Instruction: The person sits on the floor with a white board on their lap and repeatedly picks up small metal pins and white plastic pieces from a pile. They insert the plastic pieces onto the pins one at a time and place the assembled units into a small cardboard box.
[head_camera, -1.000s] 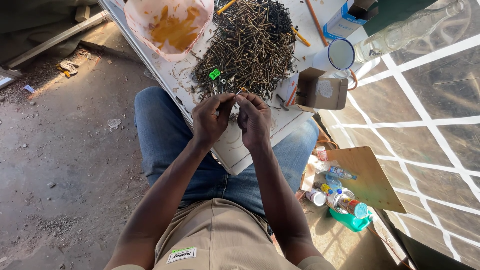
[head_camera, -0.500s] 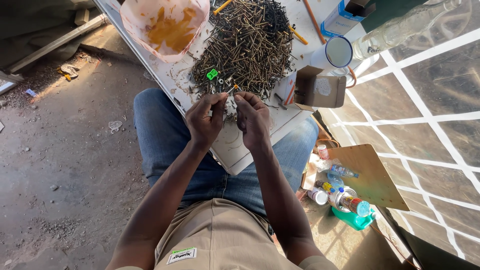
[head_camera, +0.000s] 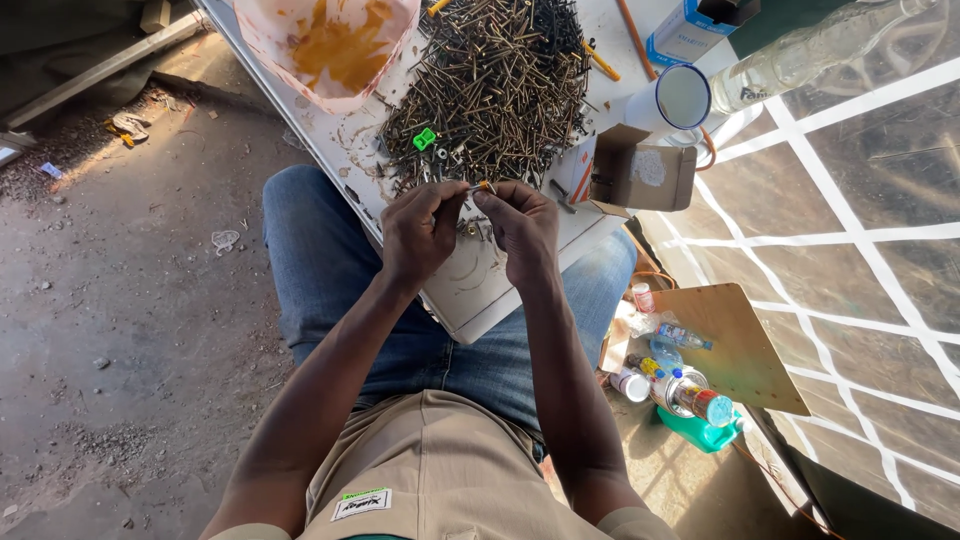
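Observation:
My left hand (head_camera: 422, 232) and my right hand (head_camera: 520, 226) meet over the near corner of a white board (head_camera: 470, 290) resting on my lap. Between their fingertips they pinch one small screw (head_camera: 482, 187) with an orange end, held level. Just beyond the hands lies a big heap of dark and brass screws (head_camera: 495, 85). A small green plastic piece (head_camera: 424, 139) sits at the heap's near edge.
A plastic bag with orange stains (head_camera: 330, 45) lies at the board's far left. To the right are an open cardboard box (head_camera: 640, 172), a white cup (head_camera: 672, 100), a clear bottle (head_camera: 800, 50). Bottles and a wooden panel (head_camera: 740, 345) rest on the ground by my right leg.
Both hands have lifted slightly toward the heap, and the screw now shows between the fingertips, held sideways. The view has drifted a little.

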